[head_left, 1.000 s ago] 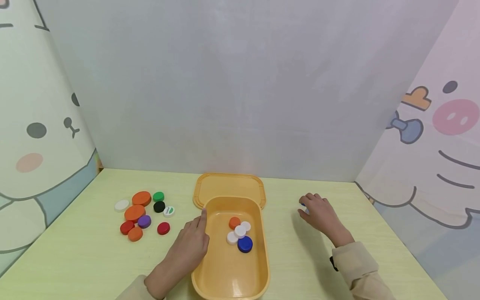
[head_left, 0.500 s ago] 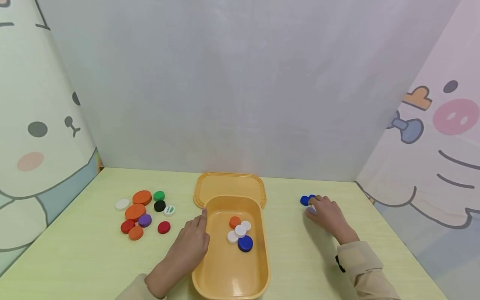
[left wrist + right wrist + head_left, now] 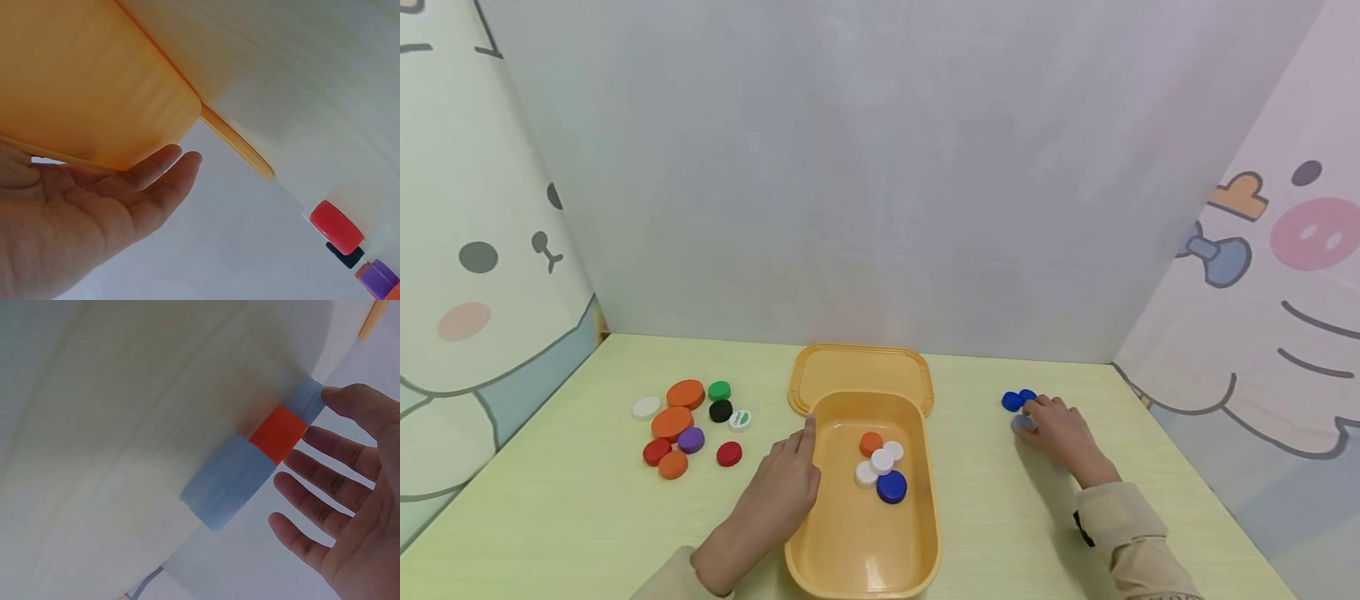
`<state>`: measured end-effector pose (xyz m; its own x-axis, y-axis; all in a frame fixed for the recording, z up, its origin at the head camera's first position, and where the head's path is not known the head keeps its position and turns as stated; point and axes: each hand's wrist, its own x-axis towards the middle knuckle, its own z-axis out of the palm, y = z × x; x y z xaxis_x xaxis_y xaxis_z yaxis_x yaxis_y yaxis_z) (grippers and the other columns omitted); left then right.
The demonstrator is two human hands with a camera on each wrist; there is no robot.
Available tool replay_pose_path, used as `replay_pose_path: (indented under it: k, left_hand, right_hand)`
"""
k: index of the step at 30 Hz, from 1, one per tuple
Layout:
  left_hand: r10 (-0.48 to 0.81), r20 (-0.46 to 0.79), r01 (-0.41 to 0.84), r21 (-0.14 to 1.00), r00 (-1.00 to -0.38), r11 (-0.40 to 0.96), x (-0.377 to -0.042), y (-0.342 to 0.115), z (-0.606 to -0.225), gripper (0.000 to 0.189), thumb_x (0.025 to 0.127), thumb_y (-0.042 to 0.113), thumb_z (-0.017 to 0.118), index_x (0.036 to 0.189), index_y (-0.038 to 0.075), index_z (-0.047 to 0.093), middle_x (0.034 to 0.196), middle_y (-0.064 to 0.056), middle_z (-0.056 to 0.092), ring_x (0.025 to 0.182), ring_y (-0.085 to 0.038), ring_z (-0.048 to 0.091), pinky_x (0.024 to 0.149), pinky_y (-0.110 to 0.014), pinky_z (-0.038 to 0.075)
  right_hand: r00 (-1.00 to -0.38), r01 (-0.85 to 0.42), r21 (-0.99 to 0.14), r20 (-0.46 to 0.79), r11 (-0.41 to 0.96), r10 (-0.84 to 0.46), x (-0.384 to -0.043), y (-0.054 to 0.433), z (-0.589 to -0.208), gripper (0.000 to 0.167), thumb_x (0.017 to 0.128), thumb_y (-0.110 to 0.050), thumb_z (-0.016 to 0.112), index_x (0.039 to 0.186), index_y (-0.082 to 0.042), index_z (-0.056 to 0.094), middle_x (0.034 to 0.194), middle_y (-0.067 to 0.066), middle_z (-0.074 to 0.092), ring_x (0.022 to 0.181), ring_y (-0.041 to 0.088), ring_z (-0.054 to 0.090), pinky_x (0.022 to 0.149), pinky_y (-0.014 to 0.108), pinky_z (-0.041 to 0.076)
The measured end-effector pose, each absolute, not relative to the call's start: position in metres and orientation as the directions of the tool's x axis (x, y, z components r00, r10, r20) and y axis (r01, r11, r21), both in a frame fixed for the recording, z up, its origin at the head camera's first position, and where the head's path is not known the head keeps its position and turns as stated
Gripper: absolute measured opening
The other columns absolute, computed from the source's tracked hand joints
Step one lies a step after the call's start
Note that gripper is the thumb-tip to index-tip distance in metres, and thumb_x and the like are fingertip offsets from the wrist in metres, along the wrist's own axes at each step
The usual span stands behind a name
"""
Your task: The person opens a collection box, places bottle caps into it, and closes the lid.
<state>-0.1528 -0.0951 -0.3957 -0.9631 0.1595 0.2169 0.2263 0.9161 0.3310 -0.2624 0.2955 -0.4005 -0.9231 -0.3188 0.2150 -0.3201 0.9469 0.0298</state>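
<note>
Head view. Tub (image 3: 861,542): yellow, uncovered, on the table (image 3: 985,533), holding one orange, one blue and three white caps; placed centrally, I judge, for either hand to reach. Lid (image 3: 857,367): flat, beyond the tub's far end, presumably parked out of my way. Coloured caps (image 3: 672,423): loose group, left of the tub. Left hand (image 3: 778,483): on the tub's left rim, forefinger straight along it — likely to steady it. Right hand (image 3: 1062,433): right of the tub, at a light-blue cap (image 3: 1021,423); two dark-blue caps (image 3: 1011,402) just beyond.

Left wrist view. Two fingers nearly straight, a narrow gap between their tips, by the tub's outer wall; I read a light brace, not a clamp. Red cap (image 3: 337,226) and purple cap (image 3: 378,278): well left of the tub.

Right wrist view. Fingers spread, slightly bent; thumb tip at the light-blue cap, forefinger close — whether they pinch it, I cannot tell. Beside it, right of the tub: orange-red cap (image 3: 279,434), then a second light-blue one.
</note>
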Motion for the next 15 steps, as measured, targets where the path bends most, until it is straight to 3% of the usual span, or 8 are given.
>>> replay_pose_path:
  k: [15]
  left_hand:
    - [0.154, 0.213, 0.221, 0.343, -0.965, 0.913, -0.1524, -0.0958, -0.3949, 0.058, 0.088, 0.015, 0.048, 0.14, -0.004, 0.03, 0.127, -0.019, 0.051, 0.11, -0.033, 0.052, 0.092, -0.046, 0.045]
  right_hand:
    - [-0.939, -0.306, 0.019, 0.16, 0.952, -0.305, -0.2671, 0.2975, -0.4023, 0.022, 0.077, -0.02, 0.07, 0.091, -0.006, 0.06, 0.086, 0.007, 0.057, 0.074, 0.024, 0.05, 0.059, 0.04, 0.041]
